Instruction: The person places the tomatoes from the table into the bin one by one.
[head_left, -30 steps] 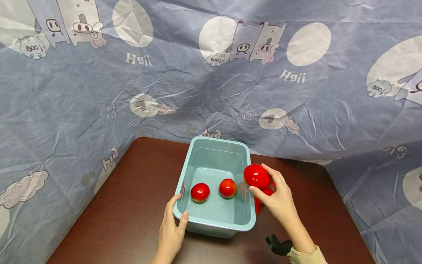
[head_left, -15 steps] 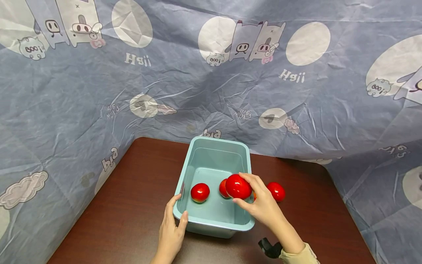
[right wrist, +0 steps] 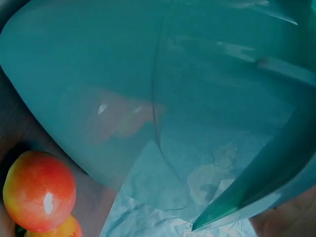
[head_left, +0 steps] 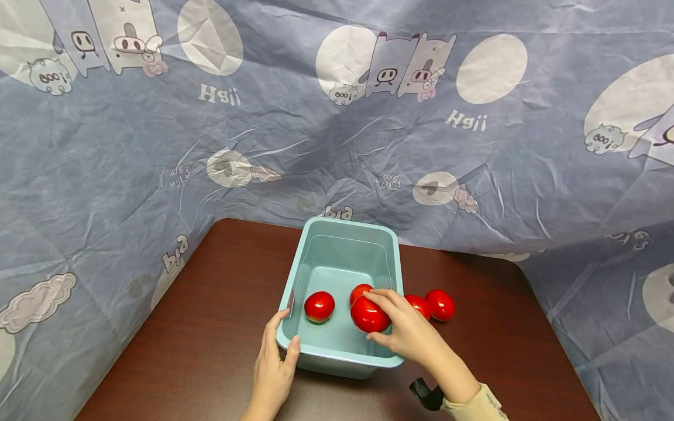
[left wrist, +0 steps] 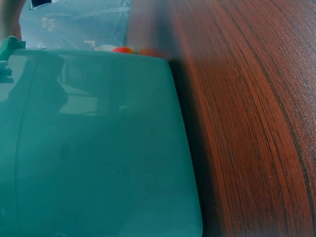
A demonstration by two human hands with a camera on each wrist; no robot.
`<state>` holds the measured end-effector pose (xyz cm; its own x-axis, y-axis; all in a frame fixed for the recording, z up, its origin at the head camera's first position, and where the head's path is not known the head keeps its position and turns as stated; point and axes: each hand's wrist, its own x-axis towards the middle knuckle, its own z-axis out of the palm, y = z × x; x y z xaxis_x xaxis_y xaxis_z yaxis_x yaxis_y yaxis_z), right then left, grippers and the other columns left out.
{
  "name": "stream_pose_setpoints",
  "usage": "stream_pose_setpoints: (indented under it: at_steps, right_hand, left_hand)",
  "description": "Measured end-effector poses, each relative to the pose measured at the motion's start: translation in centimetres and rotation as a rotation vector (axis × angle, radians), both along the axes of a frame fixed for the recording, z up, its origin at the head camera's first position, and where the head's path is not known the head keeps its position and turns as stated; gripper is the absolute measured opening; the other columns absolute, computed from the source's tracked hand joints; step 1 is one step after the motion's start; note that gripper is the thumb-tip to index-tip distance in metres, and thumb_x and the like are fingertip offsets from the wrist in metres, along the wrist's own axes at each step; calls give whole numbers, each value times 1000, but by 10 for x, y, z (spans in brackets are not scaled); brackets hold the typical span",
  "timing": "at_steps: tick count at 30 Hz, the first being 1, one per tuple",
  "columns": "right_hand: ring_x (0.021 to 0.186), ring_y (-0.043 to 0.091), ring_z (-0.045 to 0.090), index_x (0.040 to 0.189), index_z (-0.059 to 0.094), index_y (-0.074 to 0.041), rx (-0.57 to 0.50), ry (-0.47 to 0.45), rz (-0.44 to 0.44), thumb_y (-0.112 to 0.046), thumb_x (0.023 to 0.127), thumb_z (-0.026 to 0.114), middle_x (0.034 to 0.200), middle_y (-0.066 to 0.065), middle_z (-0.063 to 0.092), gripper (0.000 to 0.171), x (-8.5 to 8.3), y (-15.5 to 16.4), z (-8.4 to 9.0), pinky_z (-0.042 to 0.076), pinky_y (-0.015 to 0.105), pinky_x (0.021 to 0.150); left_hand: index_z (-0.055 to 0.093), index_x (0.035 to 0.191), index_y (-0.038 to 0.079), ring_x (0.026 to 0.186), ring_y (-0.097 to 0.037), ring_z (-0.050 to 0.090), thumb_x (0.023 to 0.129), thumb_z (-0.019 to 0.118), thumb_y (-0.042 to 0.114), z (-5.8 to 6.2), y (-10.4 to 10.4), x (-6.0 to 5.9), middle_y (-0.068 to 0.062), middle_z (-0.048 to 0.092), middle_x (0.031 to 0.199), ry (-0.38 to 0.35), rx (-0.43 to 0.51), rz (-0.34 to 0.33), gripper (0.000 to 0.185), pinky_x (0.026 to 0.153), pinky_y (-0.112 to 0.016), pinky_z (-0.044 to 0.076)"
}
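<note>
In the head view, my right hand (head_left: 408,327) holds a glossy round red fruit (head_left: 368,314) between thumb and fingers, inside a pale blue-green plastic bin (head_left: 344,353). Just behind it sits another red fruit (head_left: 360,291), partly covered. A further red fruit (head_left: 319,307) lies on the bin's floor to the left. My left hand (head_left: 272,368) grips the near left corner of the bin, thumb at the front rim and fingers at the left rim. The bin's outer wall (left wrist: 98,148) fills much of the left wrist view.
Two red fruits, one nearer the bin (head_left: 419,305) and one farther right (head_left: 440,304), lie on the dark wooden table (head_left: 489,327). The right wrist view shows a red-yellow fruit (right wrist: 39,192) beside the bin. A patterned grey-blue cloth (head_left: 316,134) hangs behind the table.
My right hand has carried the red fruit leftward over the bin's right rim, then lower into the bin. The fruits on the table came into sight. My left hand has stayed put.
</note>
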<state>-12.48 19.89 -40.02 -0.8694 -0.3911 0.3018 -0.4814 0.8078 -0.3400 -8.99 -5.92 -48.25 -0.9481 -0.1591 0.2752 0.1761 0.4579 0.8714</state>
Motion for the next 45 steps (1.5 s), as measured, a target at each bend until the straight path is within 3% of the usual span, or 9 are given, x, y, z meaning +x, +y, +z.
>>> stream_pose_setpoints:
  at_steps: [8,15,20,23,27,32,38,42,45]
  right_hand:
    - [113,22,59,130,61,-14,17,0,26,-20,70,89,125,2,60,66,0,0,0,56,41,85]
    - [106,17,64,118,68,-13,-242,233,60,-12,71,86,116,1,66,51,-5,14,-2,48,16,93]
    - [102,-1,62,113,70,-7,-487,270,-82,4,73,81,112,9,68,43,-9,35,-8,41,6,92]
    - [99,-9,60,113,70,-2,-648,193,-206,9,77,76,113,15,67,38,-9,50,-15,44,6,88]
    - [96,-6,65,117,68,-1,-775,68,-363,3,84,72,116,12,65,34,-10,70,-27,48,9,83]
    - [95,-6,66,118,68,-4,-744,20,-521,-7,87,73,115,2,66,31,-13,95,-47,48,7,79]
    - [91,-16,60,116,69,-4,-635,19,-629,-12,87,75,116,10,65,31,-17,122,-73,44,2,76]
    - [100,9,67,116,69,-4,-539,19,-678,-14,85,76,114,12,65,33,-20,136,-86,43,1,76]
    - [110,31,62,117,68,-3,-509,10,-693,-14,84,77,115,15,64,36,-23,144,-92,41,-1,78]
  left_hand:
    - [42,143,28,127,-30,54,96,59,31,0,0,0,-6,50,143,-5,-2,1,50,86,-56,46]
    - [42,143,27,125,-35,56,96,59,30,0,0,0,-7,50,143,-5,-3,-4,50,85,-56,47]
    - [42,143,28,124,-34,56,96,59,31,0,0,0,-6,50,143,-9,-3,-2,50,84,-55,47]
    - [42,143,28,124,-33,56,96,59,31,0,0,0,-6,51,142,-12,-9,1,50,84,-55,47]
    - [42,142,29,123,-33,56,96,59,31,0,1,0,-6,51,142,-9,-12,4,50,84,-55,47]
    - [42,143,29,122,-33,57,96,58,30,0,1,-1,-7,52,141,-1,-21,3,49,83,-55,47]
    - [42,142,29,121,-33,58,96,58,32,-1,1,1,-5,51,142,-6,-10,3,49,82,-53,47]
    - [42,142,29,122,-31,58,96,58,31,-2,1,1,-4,51,142,2,-10,6,50,82,-53,47]
    - [42,143,30,122,-31,57,96,58,32,-1,1,1,-4,51,142,0,-8,8,50,84,-54,47]
